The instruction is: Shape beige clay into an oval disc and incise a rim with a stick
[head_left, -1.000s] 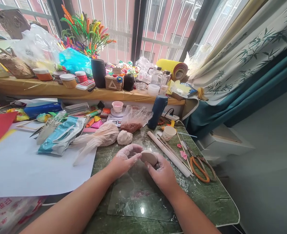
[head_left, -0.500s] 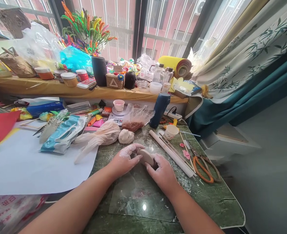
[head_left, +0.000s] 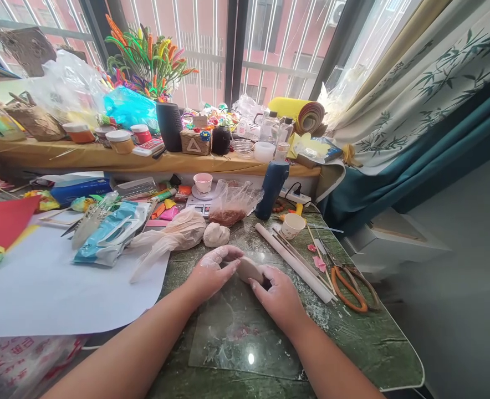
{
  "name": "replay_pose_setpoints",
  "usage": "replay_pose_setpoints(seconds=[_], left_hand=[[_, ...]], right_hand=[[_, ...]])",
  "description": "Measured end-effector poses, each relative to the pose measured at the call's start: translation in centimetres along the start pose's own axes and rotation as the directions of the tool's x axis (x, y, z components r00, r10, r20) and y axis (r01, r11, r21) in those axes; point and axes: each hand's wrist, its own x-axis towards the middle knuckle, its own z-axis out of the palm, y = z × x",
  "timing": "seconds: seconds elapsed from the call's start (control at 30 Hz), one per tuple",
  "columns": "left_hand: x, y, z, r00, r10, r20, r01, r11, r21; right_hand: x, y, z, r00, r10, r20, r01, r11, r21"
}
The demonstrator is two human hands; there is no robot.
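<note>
Both my hands hold a flat, pale disc of dough point(head_left: 249, 270) just above the green marble table point(head_left: 353, 343). My left hand point(head_left: 212, 274), dusted white, curls its fingers round the disc's left edge. My right hand point(head_left: 276, 293) pinches the disc's right edge from below and behind. A clear plastic sheet point(head_left: 236, 338) lies on the table under my wrists. A second lump of dough point(head_left: 215, 234) rests beyond my hands, apart from them.
A white rolling pin point(head_left: 292, 261), thin sticks and orange-handled scissors point(head_left: 348, 282) lie to the right. A paper cup point(head_left: 291, 225), a dark bottle point(head_left: 271, 189) and plastic bags point(head_left: 232, 202) stand behind. White paper point(head_left: 54, 288) covers the left; a cluttered shelf point(head_left: 145, 158) runs along the window.
The disc has sunk slightly and tilted flatter between my hands, with my fingers closing further over it. My view has shifted a little.
</note>
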Motion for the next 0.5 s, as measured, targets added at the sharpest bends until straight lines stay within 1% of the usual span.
replay_pose_setpoints(seconds=[0.1,0.23,0.33,0.43,0.5], left_hand=[[-0.13,0.08,-0.04,1.0,0.002,0.001,-0.002,1.0,0.024],[-0.19,0.04,-0.12,1.0,-0.003,0.001,0.003,0.998,0.063],[-0.2,0.02,-0.11,1.0,-0.012,0.012,0.011,0.997,0.079],[-0.18,0.08,-0.16,1.0,-0.019,0.002,0.019,0.996,0.091],[-0.15,0.12,-0.25,1.0,-0.021,-0.017,0.023,0.995,0.098]], right_hand=[[-0.13,-0.04,-0.13,0.999,-0.003,-0.037,0.004,0.999,0.043],[0.13,-0.18,-0.07,1.0,-0.012,-0.002,0.012,1.0,-0.021],[0.25,-0.3,-0.01,1.0,0.004,0.012,-0.003,0.997,-0.073],[0.12,-0.34,-0.12,1.0,0.011,-0.028,-0.012,0.999,-0.039],[0.0,-0.32,-0.22,0.999,-0.018,-0.044,0.017,0.999,-0.03]])
